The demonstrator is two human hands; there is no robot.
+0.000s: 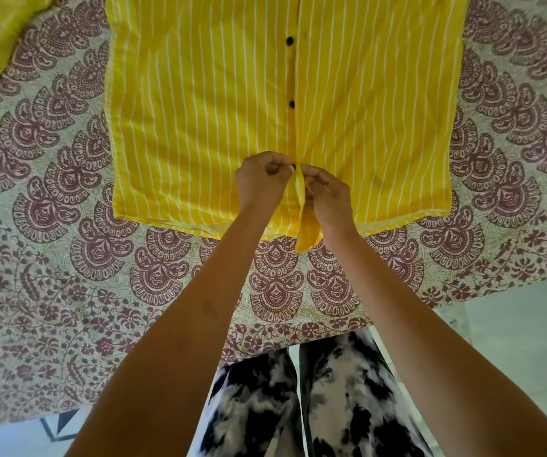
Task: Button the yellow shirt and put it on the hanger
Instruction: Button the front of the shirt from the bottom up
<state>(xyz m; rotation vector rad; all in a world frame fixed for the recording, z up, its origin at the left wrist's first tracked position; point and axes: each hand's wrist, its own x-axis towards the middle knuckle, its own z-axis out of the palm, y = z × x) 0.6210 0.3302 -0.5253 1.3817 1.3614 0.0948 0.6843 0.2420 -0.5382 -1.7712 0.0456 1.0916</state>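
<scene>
Yellow shirt (pixel 216 110) placket pinched (both hands).

Patterned bedspread (pixel 67 258) lies bare around the yellow shirt (pixel 216 127) (both sides).

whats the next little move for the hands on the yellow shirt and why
Probably push the dark button through its hole: both hands, left hand and right hand, pinch the placket of the yellow shirt there. Two buttons above look fastened, and the flap near the hem hangs open.
</scene>
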